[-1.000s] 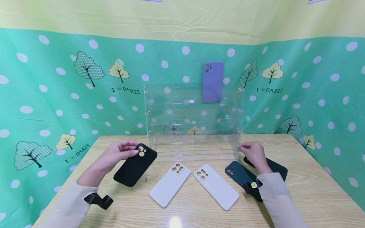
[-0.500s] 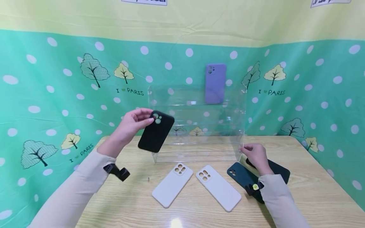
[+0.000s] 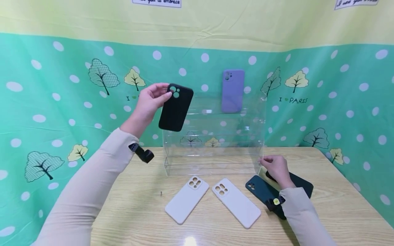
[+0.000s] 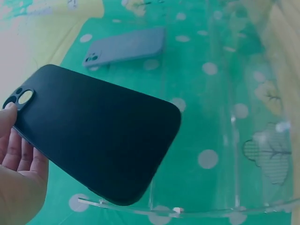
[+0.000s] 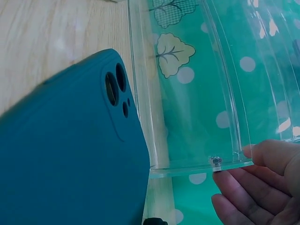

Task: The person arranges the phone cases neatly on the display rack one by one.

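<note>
My left hand (image 3: 150,102) pinches a black phone case (image 3: 176,111) by its camera-hole corner, thumb on the back and fingers behind. The case hangs slightly tilted in front of the upper left of a clear acrylic display rack (image 3: 212,150). In the left wrist view nothing but the hand supports it. Low on the rack's right side panel, my right hand (image 3: 277,169) grips the edge between thumb and fingers, close to a small metal fastener (image 5: 215,161). A purple phone case (image 3: 233,91) stands on the rack's top tier, right of the middle.
Two white phone cases (image 3: 187,201) (image 3: 236,203) lie on the wooden table (image 3: 132,218) before the rack. A dark teal case (image 3: 261,191) and another black case (image 3: 301,182) lie under the right wrist. A polka-dot cloth (image 3: 332,78) hangs behind.
My left hand has carried the black phone case up and to the right, from near the table to the rack's upper left. The right hand keeps its grip on the rack.
</note>
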Demonstrator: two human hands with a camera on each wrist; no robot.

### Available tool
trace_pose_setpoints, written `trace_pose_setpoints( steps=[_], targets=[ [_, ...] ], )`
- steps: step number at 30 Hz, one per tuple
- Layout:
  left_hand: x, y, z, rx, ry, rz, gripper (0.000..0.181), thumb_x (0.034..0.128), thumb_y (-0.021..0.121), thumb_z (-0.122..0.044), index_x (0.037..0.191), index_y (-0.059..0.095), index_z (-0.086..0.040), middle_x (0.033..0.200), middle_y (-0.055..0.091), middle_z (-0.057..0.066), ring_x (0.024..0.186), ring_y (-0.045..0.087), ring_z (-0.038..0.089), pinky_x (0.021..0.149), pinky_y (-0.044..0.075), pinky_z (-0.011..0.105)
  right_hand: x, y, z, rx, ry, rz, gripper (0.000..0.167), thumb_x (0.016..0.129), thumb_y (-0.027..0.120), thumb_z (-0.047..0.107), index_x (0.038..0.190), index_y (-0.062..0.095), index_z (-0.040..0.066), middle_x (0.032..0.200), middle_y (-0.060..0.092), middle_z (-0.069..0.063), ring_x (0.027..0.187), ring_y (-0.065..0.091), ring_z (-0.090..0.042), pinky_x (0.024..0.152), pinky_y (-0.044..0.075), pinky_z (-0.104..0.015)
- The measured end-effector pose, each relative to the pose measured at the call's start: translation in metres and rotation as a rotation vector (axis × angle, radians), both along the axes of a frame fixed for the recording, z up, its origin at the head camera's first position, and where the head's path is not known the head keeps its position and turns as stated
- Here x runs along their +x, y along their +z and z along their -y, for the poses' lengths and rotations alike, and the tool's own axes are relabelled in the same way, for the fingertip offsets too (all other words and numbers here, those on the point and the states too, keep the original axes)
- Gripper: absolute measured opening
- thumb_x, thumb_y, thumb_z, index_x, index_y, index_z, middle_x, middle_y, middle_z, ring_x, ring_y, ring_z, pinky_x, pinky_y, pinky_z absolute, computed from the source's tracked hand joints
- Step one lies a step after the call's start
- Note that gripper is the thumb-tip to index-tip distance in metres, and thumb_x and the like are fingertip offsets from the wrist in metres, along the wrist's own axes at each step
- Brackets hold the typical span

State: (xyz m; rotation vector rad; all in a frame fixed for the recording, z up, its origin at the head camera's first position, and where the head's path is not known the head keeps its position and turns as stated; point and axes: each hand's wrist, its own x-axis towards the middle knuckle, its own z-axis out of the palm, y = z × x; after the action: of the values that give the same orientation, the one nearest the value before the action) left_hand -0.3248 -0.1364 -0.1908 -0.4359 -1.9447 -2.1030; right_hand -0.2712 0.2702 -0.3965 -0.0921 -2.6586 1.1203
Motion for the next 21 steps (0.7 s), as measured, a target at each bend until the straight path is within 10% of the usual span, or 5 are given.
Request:
trace_pose_setpoints(
  steps=[14, 21],
  targets=[
    [-0.044, 0.037, -0.014, 0.537, -0.002, 0.004, 0.021, 0.0817, 0.068, 0.005, 0.100, 0.069, -0.006, 0.097, 0.068, 0.007, 0.087, 0.064, 0.016, 0.071, 0.055, 0.023, 0.000, -0.006, 0.000, 0.015, 0.004, -0.047, 0.026, 0.091, 0.061, 0.015, 0.100, 0.070, -0.007, 0.094, 0.070, -0.023, 0.084, 0.064, -0.032, 0.069, 0.053, -0.041],
    [-0.058, 0.056, -0.018, 0.660, 0.041, -0.002, 0.025, 0.0826, 0.067, 0.003, 0.106, 0.067, -0.006, 0.109, 0.066, 0.008, 0.096, 0.063, 0.016, 0.078, 0.053, 0.025, 0.000, -0.005, 0.001, 0.017, -0.009, -0.054, 0.026, 0.091, 0.061, 0.017, 0.100, 0.070, -0.007, 0.094, 0.070, -0.022, 0.085, 0.065, -0.032, 0.072, 0.054, -0.042]
  ],
)
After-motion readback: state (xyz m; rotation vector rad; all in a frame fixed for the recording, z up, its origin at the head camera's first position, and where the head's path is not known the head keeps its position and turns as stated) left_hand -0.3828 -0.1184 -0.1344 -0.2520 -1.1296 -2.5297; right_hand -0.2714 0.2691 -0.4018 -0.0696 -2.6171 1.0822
